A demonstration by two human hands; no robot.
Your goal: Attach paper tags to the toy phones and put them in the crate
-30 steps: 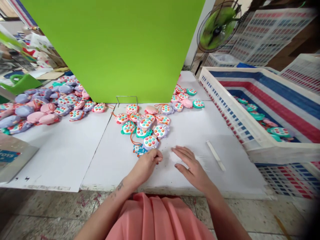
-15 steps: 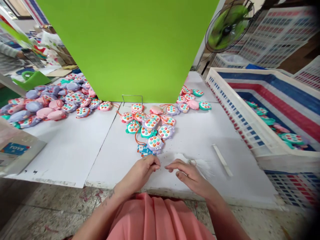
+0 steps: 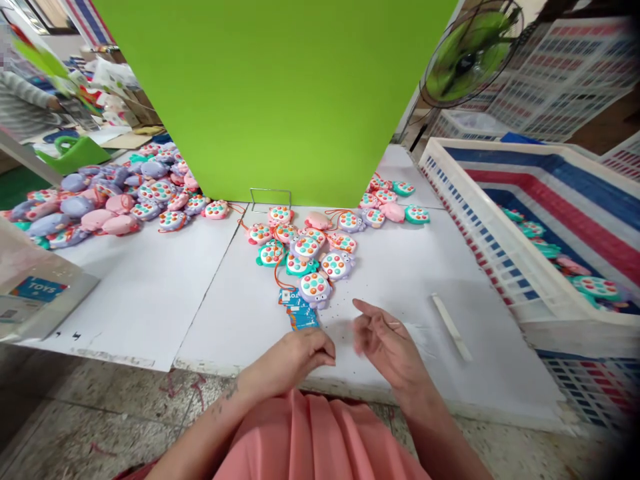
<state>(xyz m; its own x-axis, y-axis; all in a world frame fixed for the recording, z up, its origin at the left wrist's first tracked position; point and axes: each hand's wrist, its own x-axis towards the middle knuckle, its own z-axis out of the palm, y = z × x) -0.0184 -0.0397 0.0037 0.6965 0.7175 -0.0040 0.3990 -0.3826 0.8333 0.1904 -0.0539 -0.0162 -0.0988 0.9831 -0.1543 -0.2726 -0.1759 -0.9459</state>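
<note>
My left hand [image 3: 300,353] rests at the near edge of the white table [image 3: 150,300], fingers curled into a pinch just below a blue card tag [image 3: 299,313]. What it pinches is hidden. The tag hangs by an orange cord from a purple bubble toy [image 3: 314,288] at the front of a small toy pile [image 3: 305,247]. My right hand [image 3: 385,340] hovers a little to the right, slightly blurred, fingers loosely bent with a thin white strand [image 3: 396,325] between them.
A green board [image 3: 280,100] stands behind the pile. A bigger heap of toys [image 3: 125,200] lies at left, a white strip [image 3: 450,319] at right. A white crate [image 3: 500,260] holds several toys. A fan [image 3: 470,60] and another person's sleeve [image 3: 25,100] are farther off.
My right hand lifted off the table and turned palm-in with a white strand. My left hand drew back toward the table edge, and the blue tag now shows fully.
</note>
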